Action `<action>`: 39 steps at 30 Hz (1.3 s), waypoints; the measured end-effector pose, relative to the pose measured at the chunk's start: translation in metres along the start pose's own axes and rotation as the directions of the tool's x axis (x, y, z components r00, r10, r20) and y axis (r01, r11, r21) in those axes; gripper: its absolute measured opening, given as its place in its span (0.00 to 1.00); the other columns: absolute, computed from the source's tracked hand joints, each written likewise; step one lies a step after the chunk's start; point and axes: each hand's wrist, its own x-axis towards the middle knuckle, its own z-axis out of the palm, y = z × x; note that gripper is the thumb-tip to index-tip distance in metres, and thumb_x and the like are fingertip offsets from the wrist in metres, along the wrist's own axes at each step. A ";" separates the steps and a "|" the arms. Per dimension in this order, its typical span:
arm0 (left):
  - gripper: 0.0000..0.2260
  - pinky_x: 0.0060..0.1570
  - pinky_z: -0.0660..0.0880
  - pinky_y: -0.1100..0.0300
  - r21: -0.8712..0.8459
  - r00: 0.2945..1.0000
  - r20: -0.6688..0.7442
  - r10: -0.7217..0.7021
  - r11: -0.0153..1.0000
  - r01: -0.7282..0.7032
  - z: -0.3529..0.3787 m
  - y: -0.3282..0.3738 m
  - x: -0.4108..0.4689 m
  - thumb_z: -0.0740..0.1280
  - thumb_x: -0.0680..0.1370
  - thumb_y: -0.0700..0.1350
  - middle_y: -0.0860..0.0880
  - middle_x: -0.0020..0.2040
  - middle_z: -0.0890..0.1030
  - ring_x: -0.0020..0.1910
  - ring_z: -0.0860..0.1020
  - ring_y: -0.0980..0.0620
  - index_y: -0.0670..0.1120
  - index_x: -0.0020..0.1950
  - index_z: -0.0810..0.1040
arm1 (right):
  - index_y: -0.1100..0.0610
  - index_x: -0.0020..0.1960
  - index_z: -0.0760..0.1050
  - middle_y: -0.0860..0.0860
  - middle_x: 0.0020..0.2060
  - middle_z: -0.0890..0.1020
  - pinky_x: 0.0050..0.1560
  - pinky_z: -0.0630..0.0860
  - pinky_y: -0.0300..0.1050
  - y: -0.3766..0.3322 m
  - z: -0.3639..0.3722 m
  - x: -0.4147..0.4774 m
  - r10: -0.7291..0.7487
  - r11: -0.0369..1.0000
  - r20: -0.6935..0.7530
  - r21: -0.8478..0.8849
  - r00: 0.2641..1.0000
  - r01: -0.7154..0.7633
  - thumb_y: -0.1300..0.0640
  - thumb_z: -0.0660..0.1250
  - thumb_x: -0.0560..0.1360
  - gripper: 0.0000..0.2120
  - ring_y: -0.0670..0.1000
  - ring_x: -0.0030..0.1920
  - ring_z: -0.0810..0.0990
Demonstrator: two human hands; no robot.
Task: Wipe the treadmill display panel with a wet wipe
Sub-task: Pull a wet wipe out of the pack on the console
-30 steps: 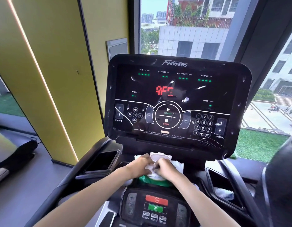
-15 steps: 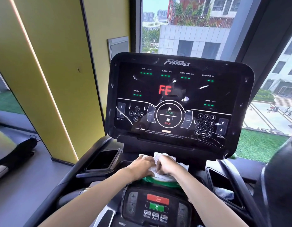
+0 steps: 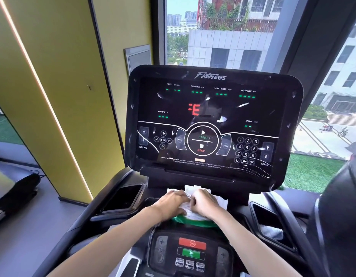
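Observation:
The black treadmill display panel [image 3: 213,116] stands upright ahead, lit with a red "E" and green dashes and marked with white smears. On the ledge below it lies a white wet wipe pack [image 3: 220,199] with a green front edge, its lid flipped up. My left hand [image 3: 170,204] lies over the left side of the pack, fingers curled on it. My right hand [image 3: 206,202] lies over the right side, and its fingertips pinch crumpled white wipe material [image 3: 185,207] at the pack's middle, where both hands meet. The pack's opening is hidden under my fingers.
A lower control pad [image 3: 191,250] with red and green buttons sits just below my wrists. Cup holders flank the console; the one at right [image 3: 271,226] holds something white, the other [image 3: 125,196] is at left. A yellow wall [image 3: 53,96] stands at left and a window [image 3: 223,31] behind the panel.
Both hands stay on the wipe pack, with the fingertips drawn closer together at its middle. The red scrolling text on the panel has changed to "E".

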 end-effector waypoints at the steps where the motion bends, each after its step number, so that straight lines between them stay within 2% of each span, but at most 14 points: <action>1: 0.19 0.64 0.64 0.57 -0.041 1.000 -0.005 -0.011 0.999 0.011 0.000 -0.001 0.000 0.69 0.73 0.45 0.48 0.65 0.71 0.63 0.70 0.46 0.48 0.64 0.75 | 0.56 0.30 0.72 0.52 0.35 0.78 0.34 0.70 0.42 0.001 0.002 0.000 0.004 0.999 -0.009 0.032 1.000 -0.004 0.60 0.59 0.69 0.10 0.55 0.39 0.76; 4: 0.16 0.60 0.67 0.60 -0.193 0.996 -0.036 -0.085 0.978 0.076 0.001 -0.002 0.003 0.72 0.71 0.46 0.47 0.60 0.73 0.60 0.73 0.47 0.45 0.57 0.79 | 0.57 0.34 0.78 0.50 0.37 0.83 0.40 0.77 0.46 0.004 0.006 0.000 0.007 0.991 -0.043 0.136 0.999 -0.001 0.58 0.61 0.68 0.09 0.51 0.42 0.79; 7: 0.15 0.56 0.66 0.62 -0.311 0.981 -0.060 -0.184 0.938 0.157 0.001 0.005 0.006 0.74 0.69 0.51 0.49 0.53 0.72 0.55 0.74 0.48 0.44 0.51 0.80 | 0.49 0.31 0.71 0.47 0.41 0.81 0.40 0.71 0.41 0.004 0.002 -0.004 0.025 0.980 -0.015 0.200 1.000 -0.021 0.60 0.62 0.70 0.11 0.48 0.43 0.77; 12: 0.16 0.59 0.63 0.61 -0.228 0.973 -0.019 -0.231 0.948 0.221 0.008 0.008 0.013 0.74 0.68 0.53 0.48 0.58 0.70 0.58 0.70 0.47 0.45 0.50 0.79 | 0.48 0.40 0.64 0.47 0.42 0.74 0.41 0.66 0.45 0.010 0.003 -0.006 -0.023 0.980 0.045 0.201 0.999 0.013 0.59 0.56 0.74 0.08 0.50 0.43 0.72; 15: 0.16 0.62 0.62 0.59 -0.142 0.971 0.007 -0.239 0.961 0.237 0.011 0.008 0.017 0.72 0.70 0.52 0.47 0.59 0.68 0.60 0.67 0.46 0.46 0.54 0.78 | 0.48 0.40 0.64 0.46 0.41 0.73 0.45 0.70 0.47 0.014 0.002 -0.006 -0.060 0.965 0.036 0.258 0.998 0.048 0.58 0.56 0.77 0.09 0.50 0.45 0.74; 19: 0.13 0.61 0.61 0.60 -0.195 0.968 -0.070 -0.241 0.955 0.224 0.013 0.012 0.016 0.71 0.71 0.53 0.46 0.56 0.69 0.59 0.67 0.47 0.47 0.51 0.79 | 0.48 0.39 0.67 0.43 0.39 0.75 0.49 0.70 0.43 0.017 -0.004 -0.009 -0.049 0.941 -0.040 0.332 0.998 0.059 0.58 0.62 0.77 0.10 0.49 0.46 0.75; 22: 0.10 0.58 0.64 0.61 -0.303 0.956 -0.175 -0.234 0.937 0.174 0.014 0.014 0.015 0.71 0.71 0.52 0.49 0.48 0.66 0.55 0.67 0.50 0.49 0.49 0.81 | 0.53 0.44 0.67 0.44 0.38 0.73 0.48 0.70 0.45 0.021 -0.004 -0.014 -0.037 0.927 -0.071 0.369 0.997 0.061 0.58 0.59 0.78 0.04 0.49 0.45 0.74; 24: 0.08 0.55 0.67 0.60 -0.314 0.966 -0.163 -0.202 0.939 0.143 0.012 0.012 0.015 0.71 0.72 0.50 0.51 0.45 0.65 0.50 0.68 0.52 0.48 0.48 0.81 | 0.54 0.45 0.66 0.44 0.38 0.73 0.48 0.71 0.47 0.025 -0.001 -0.017 -0.044 0.922 -0.060 0.381 0.997 0.063 0.56 0.60 0.78 0.04 0.50 0.44 0.74; 26: 0.05 0.48 0.70 0.63 -0.405 0.973 -0.154 -0.171 0.909 0.095 0.008 0.011 0.016 0.71 0.73 0.44 0.54 0.40 0.66 0.44 0.70 0.53 0.45 0.46 0.80 | 0.53 0.47 0.67 0.46 0.38 0.72 0.43 0.70 0.42 0.029 0.002 -0.019 -0.062 0.919 -0.033 0.388 0.998 0.070 0.53 0.64 0.76 0.07 0.48 0.41 0.74; 28: 0.03 0.41 0.67 0.69 -0.518 0.973 -0.147 -0.178 0.852 0.078 0.000 0.014 0.015 0.69 0.74 0.39 0.55 0.39 0.69 0.41 0.70 0.54 0.45 0.44 0.77 | 0.49 0.43 0.67 0.45 0.37 0.73 0.42 0.70 0.43 0.033 0.003 -0.017 -0.066 0.939 0.002 0.338 0.998 0.061 0.53 0.68 0.73 0.09 0.47 0.40 0.73; 30: 0.06 0.40 0.68 0.63 -0.561 0.976 -0.119 -0.183 0.824 0.086 -0.002 0.015 0.016 0.67 0.75 0.40 0.53 0.38 0.74 0.39 0.71 0.53 0.49 0.41 0.73 | 0.46 0.35 0.63 0.44 0.33 0.72 0.41 0.70 0.47 0.033 0.001 -0.015 -0.049 0.961 0.013 0.274 0.999 0.043 0.53 0.69 0.70 0.14 0.47 0.36 0.71; 32: 0.08 0.40 0.69 0.58 -0.559 0.978 -0.099 -0.182 0.824 0.097 -0.001 0.016 0.014 0.66 0.75 0.43 0.53 0.37 0.75 0.37 0.71 0.54 0.53 0.38 0.71 | 0.49 0.31 0.61 0.45 0.29 0.70 0.37 0.68 0.47 0.030 0.002 -0.014 -0.025 0.968 0.000 0.249 1.000 0.024 0.52 0.68 0.71 0.17 0.48 0.33 0.69; 34: 0.11 0.39 0.68 0.57 -0.587 0.977 -0.095 -0.192 0.803 0.101 0.000 0.019 0.010 0.66 0.75 0.43 0.55 0.35 0.74 0.36 0.70 0.55 0.55 0.36 0.70 | 0.51 0.30 0.59 0.45 0.28 0.67 0.33 0.63 0.45 0.027 0.003 -0.016 -0.004 0.980 -0.023 0.198 1.000 0.008 0.52 0.68 0.72 0.20 0.46 0.30 0.66; 39: 0.10 0.38 0.66 0.59 -0.748 0.961 -0.135 -0.241 0.660 0.061 -0.008 0.020 0.004 0.66 0.76 0.39 0.54 0.33 0.74 0.34 0.69 0.56 0.50 0.37 0.72 | 0.54 0.26 0.58 0.46 0.25 0.64 0.28 0.58 0.42 0.019 0.000 -0.019 0.015 0.977 -0.101 0.214 0.995 0.007 0.51 0.66 0.72 0.22 0.45 0.27 0.62</action>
